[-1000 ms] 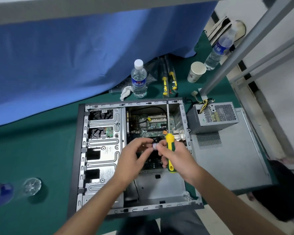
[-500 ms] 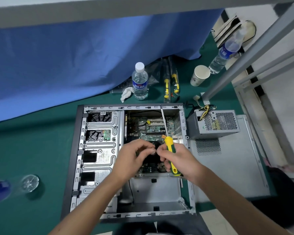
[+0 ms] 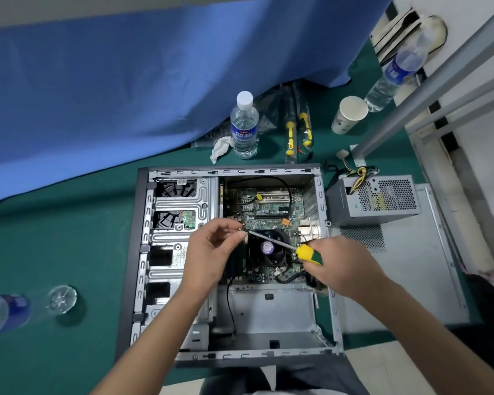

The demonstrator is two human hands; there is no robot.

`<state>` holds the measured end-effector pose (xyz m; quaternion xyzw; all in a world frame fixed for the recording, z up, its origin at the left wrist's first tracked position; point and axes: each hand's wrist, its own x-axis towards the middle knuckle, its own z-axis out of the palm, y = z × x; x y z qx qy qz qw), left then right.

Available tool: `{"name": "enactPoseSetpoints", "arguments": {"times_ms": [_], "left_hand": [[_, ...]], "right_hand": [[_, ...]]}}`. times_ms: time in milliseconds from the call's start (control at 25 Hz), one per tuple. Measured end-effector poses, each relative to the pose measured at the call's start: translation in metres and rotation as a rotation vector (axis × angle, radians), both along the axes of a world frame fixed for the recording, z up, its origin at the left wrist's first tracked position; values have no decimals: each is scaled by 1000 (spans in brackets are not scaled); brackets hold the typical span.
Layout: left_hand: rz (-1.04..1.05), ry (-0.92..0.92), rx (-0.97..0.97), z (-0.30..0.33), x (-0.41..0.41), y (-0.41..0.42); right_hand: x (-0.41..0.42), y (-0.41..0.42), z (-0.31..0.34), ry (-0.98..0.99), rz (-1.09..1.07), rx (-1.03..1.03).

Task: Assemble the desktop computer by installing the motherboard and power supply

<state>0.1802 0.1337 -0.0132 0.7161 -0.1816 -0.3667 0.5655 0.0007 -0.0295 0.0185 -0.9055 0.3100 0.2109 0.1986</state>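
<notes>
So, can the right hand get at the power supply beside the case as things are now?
Probably not right away: the right hand grips the screwdriver over the motherboard. The power supply sits uncovered just outside the case wall, so the way looks free once the tool is put down.

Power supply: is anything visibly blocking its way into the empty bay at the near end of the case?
The power supply sits outside the case, beside its right wall. The near bay looks open; only a thin black cable runs down its left edge. Both hands hover over the motherboard, not the bay.
</notes>
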Motion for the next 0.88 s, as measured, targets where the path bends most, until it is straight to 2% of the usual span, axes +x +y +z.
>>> {"name": "enactPoseSetpoints", "arguments": {"times_ms": [320, 560, 720, 800, 880], "left_hand": [[-68, -128, 90, 2, 5, -2], [-281, -418, 189, 0, 13, -2], [-325, -476, 279, -5, 9, -7], [-340, -497, 353, -5, 6, -11], [-356, -555, 446, -5, 1, -18]], "right_hand": [[5, -7, 7, 70, 81, -45], [12, -15, 14, 142, 205, -85], [18, -19, 23, 135, 261, -139], [17, -25, 29, 87, 251, -51], [17, -39, 35, 65, 166, 176]]}}
